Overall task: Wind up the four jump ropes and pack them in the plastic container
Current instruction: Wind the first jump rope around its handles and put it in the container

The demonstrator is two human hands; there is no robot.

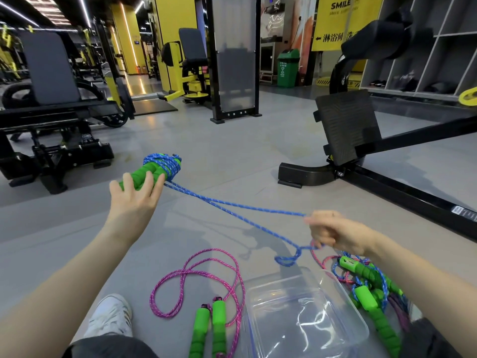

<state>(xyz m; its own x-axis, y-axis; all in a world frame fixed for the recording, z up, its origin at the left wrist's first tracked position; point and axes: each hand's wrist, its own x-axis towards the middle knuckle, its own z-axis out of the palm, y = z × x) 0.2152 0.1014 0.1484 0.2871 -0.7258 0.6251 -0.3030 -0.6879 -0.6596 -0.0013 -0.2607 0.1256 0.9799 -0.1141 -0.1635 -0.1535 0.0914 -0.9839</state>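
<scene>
My left hand (134, 197) holds the green handles of a blue jump rope (160, 167), with blue cord coiled around them. Two strands of that cord (232, 210) stretch taut to my right hand (335, 233), which pinches the loose end; a small loop dangles below it. A pink jump rope (201, 277) with green handles lies loose on the floor in front of me. More ropes with green handles (371, 288) lie tangled in a heap under my right forearm. The clear plastic container (258, 293) sits on the floor between them, with nothing in it.
I sit on a grey gym floor; my white shoe (111, 316) is at the lower left. A black bench frame with a footplate (346, 127) stands to the right, weight machines (51, 104) to the left, a black post (233, 58) ahead.
</scene>
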